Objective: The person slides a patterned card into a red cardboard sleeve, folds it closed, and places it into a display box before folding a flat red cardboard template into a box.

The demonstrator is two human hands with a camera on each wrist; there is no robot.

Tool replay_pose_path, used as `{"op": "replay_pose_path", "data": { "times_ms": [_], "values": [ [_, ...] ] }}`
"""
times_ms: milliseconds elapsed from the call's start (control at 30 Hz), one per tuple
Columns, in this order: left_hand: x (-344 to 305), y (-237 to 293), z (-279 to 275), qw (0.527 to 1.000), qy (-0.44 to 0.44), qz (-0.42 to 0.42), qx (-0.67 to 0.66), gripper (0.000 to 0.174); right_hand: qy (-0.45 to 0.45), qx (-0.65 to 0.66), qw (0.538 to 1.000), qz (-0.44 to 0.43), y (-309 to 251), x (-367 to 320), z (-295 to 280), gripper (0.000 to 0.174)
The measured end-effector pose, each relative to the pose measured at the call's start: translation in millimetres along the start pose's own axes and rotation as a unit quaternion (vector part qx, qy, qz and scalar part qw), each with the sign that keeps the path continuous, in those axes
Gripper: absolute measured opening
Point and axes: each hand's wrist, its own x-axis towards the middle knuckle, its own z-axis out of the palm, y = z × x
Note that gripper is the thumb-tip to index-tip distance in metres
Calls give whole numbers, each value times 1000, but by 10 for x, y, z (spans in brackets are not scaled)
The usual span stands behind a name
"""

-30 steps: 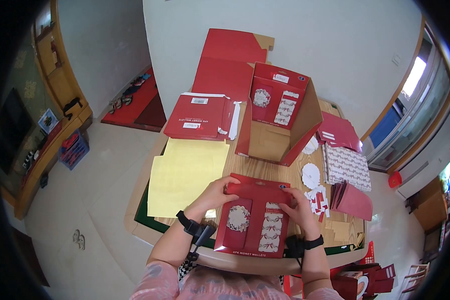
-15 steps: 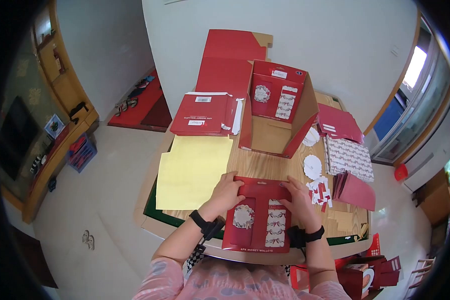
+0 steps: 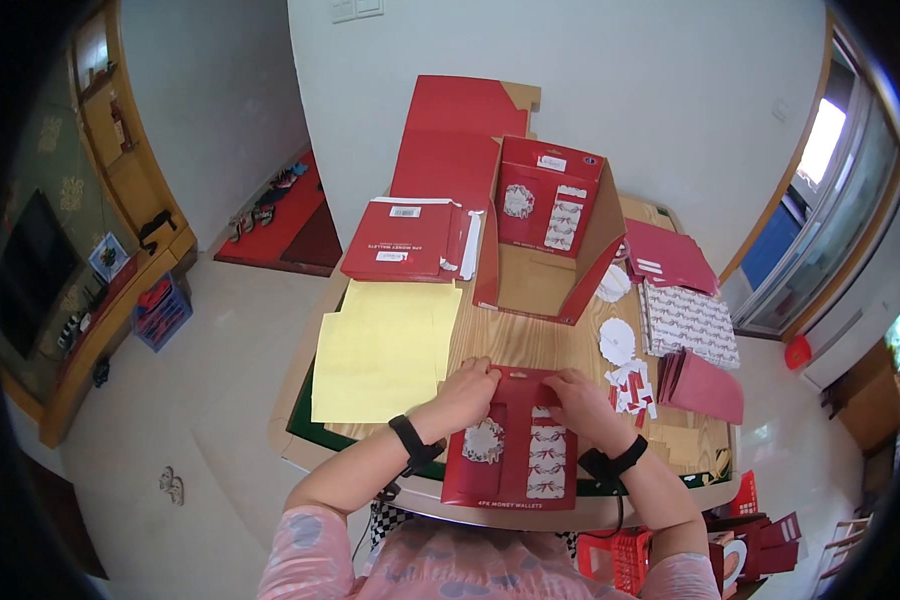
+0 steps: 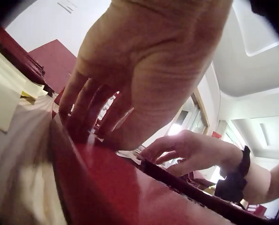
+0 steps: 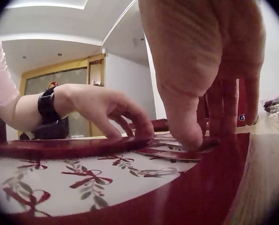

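A flat red money-wallet pack (image 3: 497, 497) lies at the table's front edge, its printed side up. On its face are a wreath cutout (image 3: 483, 441) at left and a bow-patterned strip (image 3: 547, 462) at right. My left hand (image 3: 467, 394) touches the pack's upper left, fingertips by the hang hole. Across from it, my right hand (image 3: 582, 404) rests at the upper right corner. In the right wrist view the right thumb (image 5: 188, 133) presses close to the strip's top end, with the other fingers reaching down beyond it. The left fingers (image 4: 76, 93) reach down onto the red surface.
Yellow sheets (image 3: 380, 370) lie left of the pack, below a stack of red packs (image 3: 395, 240). An open-fronted red display box (image 3: 540, 280) stands behind. On the right are white round cutouts (image 3: 617, 341), small red-and-white pieces (image 3: 630, 388), patterned wallets (image 3: 690, 325) and red envelopes (image 3: 705, 387).
Both hands have moved inward along the pack's top edge, closer to each other and to the hang hole. The pack stays flat at the table's front; the head view has shifted slightly.
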Motion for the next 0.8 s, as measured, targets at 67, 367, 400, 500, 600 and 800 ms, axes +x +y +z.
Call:
{"op": "replay_pose_path", "data": {
  "times_ms": [67,367,400,500,600,800],
  "values": [
    [35,-37,47,1000,-4,4,12,41,-19,-8,1000,0,-26,37,-37,41],
    [65,-9,-11,999,-10,8,50,37,-70,-49,996,15,-100,128,-116,40],
    [56,-11,5,998,5,13,60,37,-67,-56,996,13,-94,128,-97,40],
    [41,-18,38,996,24,21,77,35,-56,-48,997,4,-74,125,-72,40],
    [45,-5,17,997,14,19,72,32,-62,-44,997,5,-96,139,-96,39],
    [59,-2,-7,997,1,14,75,31,-76,-50,996,-1,-106,166,-120,36]
  ]
}}
